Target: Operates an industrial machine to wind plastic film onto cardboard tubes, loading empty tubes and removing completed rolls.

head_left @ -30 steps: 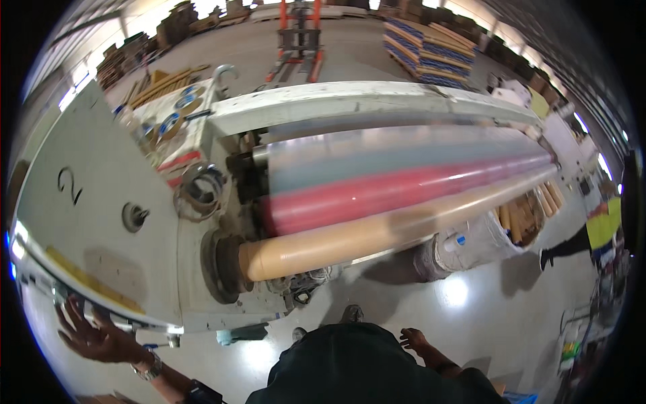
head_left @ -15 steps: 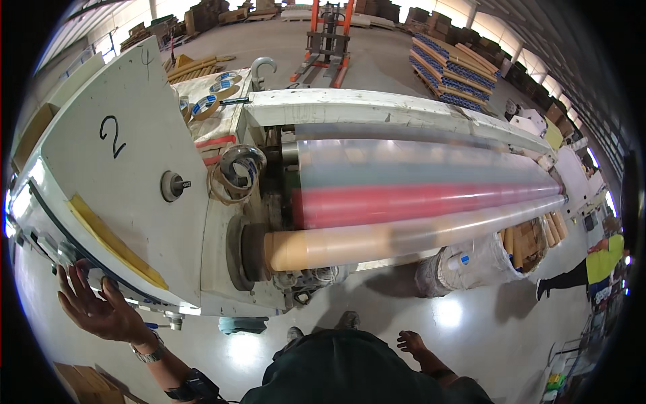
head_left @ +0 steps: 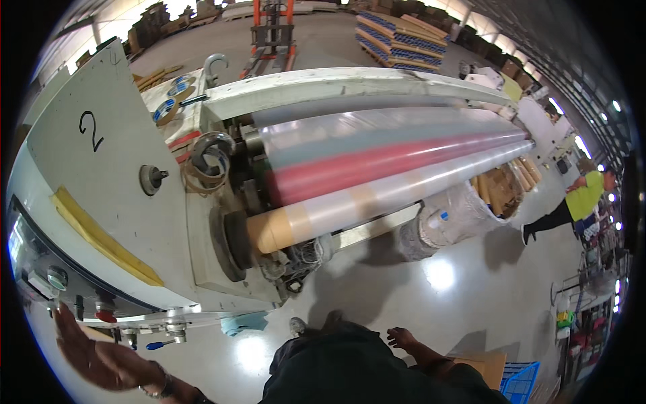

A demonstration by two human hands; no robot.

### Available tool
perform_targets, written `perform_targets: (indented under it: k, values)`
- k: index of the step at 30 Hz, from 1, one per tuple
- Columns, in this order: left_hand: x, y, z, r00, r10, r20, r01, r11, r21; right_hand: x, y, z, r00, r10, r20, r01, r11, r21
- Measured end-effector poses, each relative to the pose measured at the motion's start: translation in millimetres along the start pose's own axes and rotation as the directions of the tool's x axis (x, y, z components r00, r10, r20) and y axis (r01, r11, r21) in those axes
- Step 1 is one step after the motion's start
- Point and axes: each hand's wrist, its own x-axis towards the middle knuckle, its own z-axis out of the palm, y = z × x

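My left hand [head_left: 101, 355] is at the lower left, open and empty, with its fingers stretched up just below a black control panel [head_left: 84, 286]. Closest to it on the panel are a red button [head_left: 105, 315] and a small dark knob [head_left: 79, 308]. A round dial [head_left: 57, 277] sits higher up. My right hand [head_left: 401, 339] hangs low beside my body, empty, its fingers loosely bent and apart. Ahead, a film-covered roll [head_left: 363, 202] on a cardboard core lies across the machine, in front of a red roller [head_left: 397, 161].
The white machine housing [head_left: 114, 175] bears a yellow strip [head_left: 101, 236]. Tape rolls [head_left: 166, 111] lie on its top. A wrapped bin of cardboard tubes [head_left: 447, 222] stands under the roll. A person in a yellow top [head_left: 584, 202] is at the right. An orange lifter [head_left: 272, 40] stands behind.
My left hand has come down from the panel controls and away from them. The view has turned, so the machine sits lower left. A blue crate and a cardboard box now show at lower right.
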Motion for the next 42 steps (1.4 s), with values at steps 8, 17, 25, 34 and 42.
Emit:
perform_targets:
  k: [8, 17, 25, 34, 42]
  values:
    - [32, 123, -4, 0.939, 0.184, 0.291, 0.147, 0.548, -0.824, 28, -2, -27, 0.996, -0.084, 0.02, 0.083, 0.995, 0.054]
    - [32, 157, -52, 0.929, 0.139, 0.343, 0.213, 0.556, -0.803, 89, 69, -41, 0.98, -0.105, 0.17, 0.105, 0.994, 0.007]
    - [34, 125, -126, 0.943, 0.057, 0.329, 0.201, 0.688, -0.697, 57, 116, -30, 0.966, 0.011, 0.258, -0.032, 0.997, 0.077]
    - [37, 38, -248, 0.976, 0.008, 0.218, 0.12, 0.813, -0.569, 24, 78, 68, 0.975, -0.096, 0.2, 0.112, 0.992, -0.066]
    - [16, -48, -371, 0.996, -0.041, 0.076, 0.066, 0.93, -0.361, -21, 40, 247, 0.795, -0.204, 0.571, 0.356, 0.919, -0.169]
